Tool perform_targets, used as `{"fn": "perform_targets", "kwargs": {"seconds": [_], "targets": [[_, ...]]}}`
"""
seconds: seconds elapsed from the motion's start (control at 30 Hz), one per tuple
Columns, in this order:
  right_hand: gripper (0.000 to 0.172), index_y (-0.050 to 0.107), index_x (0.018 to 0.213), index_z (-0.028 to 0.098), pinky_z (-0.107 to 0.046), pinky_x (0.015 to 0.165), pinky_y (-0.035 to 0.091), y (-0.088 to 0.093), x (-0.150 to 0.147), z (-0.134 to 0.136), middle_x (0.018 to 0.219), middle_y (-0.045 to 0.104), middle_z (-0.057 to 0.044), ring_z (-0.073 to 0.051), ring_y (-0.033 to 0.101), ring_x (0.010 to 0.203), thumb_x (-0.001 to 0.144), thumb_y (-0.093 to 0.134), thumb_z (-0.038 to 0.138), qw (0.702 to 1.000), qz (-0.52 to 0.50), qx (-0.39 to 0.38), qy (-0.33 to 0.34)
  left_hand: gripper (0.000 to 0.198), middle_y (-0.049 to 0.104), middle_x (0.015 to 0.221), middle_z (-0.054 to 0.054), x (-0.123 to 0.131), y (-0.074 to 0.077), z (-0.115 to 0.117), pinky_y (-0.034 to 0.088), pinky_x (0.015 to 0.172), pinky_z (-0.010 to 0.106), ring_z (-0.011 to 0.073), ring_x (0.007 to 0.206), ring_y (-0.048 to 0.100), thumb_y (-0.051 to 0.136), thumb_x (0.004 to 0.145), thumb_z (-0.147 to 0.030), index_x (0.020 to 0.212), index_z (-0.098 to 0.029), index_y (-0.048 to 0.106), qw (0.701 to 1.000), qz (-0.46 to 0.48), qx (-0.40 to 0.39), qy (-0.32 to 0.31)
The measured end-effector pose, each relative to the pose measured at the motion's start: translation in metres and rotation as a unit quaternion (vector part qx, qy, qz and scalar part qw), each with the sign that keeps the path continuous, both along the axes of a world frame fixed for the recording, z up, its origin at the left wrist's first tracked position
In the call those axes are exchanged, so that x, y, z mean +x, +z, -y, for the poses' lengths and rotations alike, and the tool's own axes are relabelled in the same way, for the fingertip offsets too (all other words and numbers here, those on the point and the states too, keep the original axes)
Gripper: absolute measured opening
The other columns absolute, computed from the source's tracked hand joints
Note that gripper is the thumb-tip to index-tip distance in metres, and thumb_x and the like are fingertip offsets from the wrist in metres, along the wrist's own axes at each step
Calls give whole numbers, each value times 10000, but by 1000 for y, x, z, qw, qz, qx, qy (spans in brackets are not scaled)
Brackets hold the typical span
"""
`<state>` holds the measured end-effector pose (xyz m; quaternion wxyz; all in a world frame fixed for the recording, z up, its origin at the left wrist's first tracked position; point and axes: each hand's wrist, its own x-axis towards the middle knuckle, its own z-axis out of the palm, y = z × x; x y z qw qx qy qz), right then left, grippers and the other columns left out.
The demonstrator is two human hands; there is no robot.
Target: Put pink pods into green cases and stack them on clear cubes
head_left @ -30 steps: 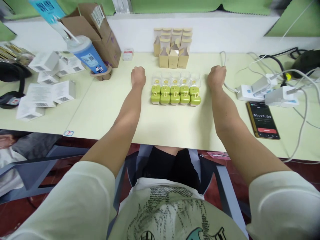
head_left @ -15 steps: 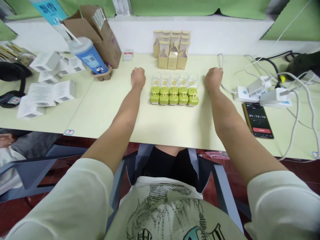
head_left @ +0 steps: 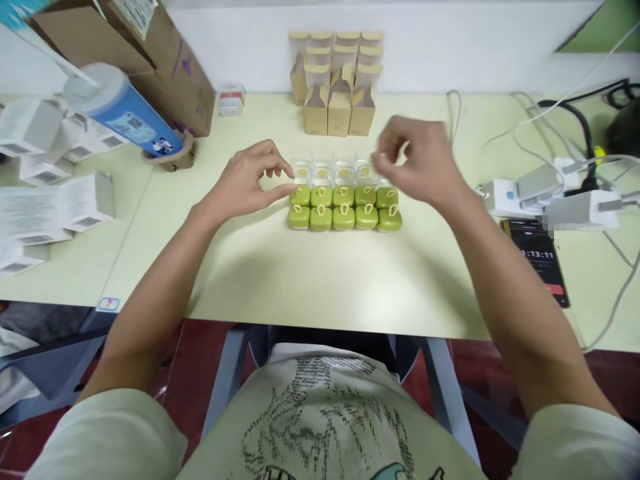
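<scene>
Two rows of small green cases with pale loop handles [head_left: 343, 217] stand on the table in front of me. Directly behind them is a row of small clear containers with yellow marks [head_left: 323, 175]. My left hand [head_left: 253, 177] is at the left end of these rows, thumb and fingers apart, with nothing between them. Its thumb tip is right by the leftmost back green case; I cannot tell whether it touches. My right hand [head_left: 420, 160] hovers over the right end of the clear row, partly hiding it. Its fingers are curled towards the thumb and smeared by motion.
Opened kraft boxes [head_left: 340, 107] stand together against the wall. To the left are a blue cup [head_left: 135, 120] in a cardboard holder, a large carton [head_left: 185, 80], a small red-and-white box [head_left: 231, 100] and white boxes [head_left: 35, 207]. A phone [head_left: 540, 260] and a cabled power strip [head_left: 505, 197] lie right.
Both hands were fists resting on the table either side of the rows. They have moved inward to the row ends, and my left hand has opened. The camera view has moved closer and tilted down.
</scene>
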<state>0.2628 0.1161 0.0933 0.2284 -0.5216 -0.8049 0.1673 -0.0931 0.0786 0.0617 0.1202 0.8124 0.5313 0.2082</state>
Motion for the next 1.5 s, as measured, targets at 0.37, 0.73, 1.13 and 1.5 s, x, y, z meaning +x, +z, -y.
{"fn": "perform_targets", "kwargs": {"seconds": [0.37,0.73,1.13,1.5], "targets": [[146,794,943,234,-419,845,538,-5,-81,-5,1014,790,-119,-364,741,1110,1005,874,128,968,176,-53,170,142,837,1112,76,41,32,-17,546,1291,635,473,1371,786,748,971,-269,911,-274,877,981,-180,-72,12],[213,738,938,248,-417,789,426,-21,-90,-4,929,747,-100,-317,704,928,1099,687,116,969,151,-60,189,110,909,1068,80,33,58,-72,654,1215,621,389,1134,888,791,1031,-220,930,-253,816,998,-58,-27,13],[202,679,936,247,-385,765,427,-26,-80,-8,916,734,-72,-269,665,861,1098,677,126,967,139,-87,193,151,902,1105,25,20,20,-97,583,1247,615,375,1211,806,693,1062,-328,1058,-304,842,997,-53,-62,-2],[167,827,1012,243,-459,925,544,-12,-53,-20,960,827,-103,-327,743,938,1137,756,328,983,60,-12,171,194,872,1156,86,14,2,-107,565,1204,553,424,1296,803,812,942,-436,1021,-264,851,995,23,-99,-6]]}}
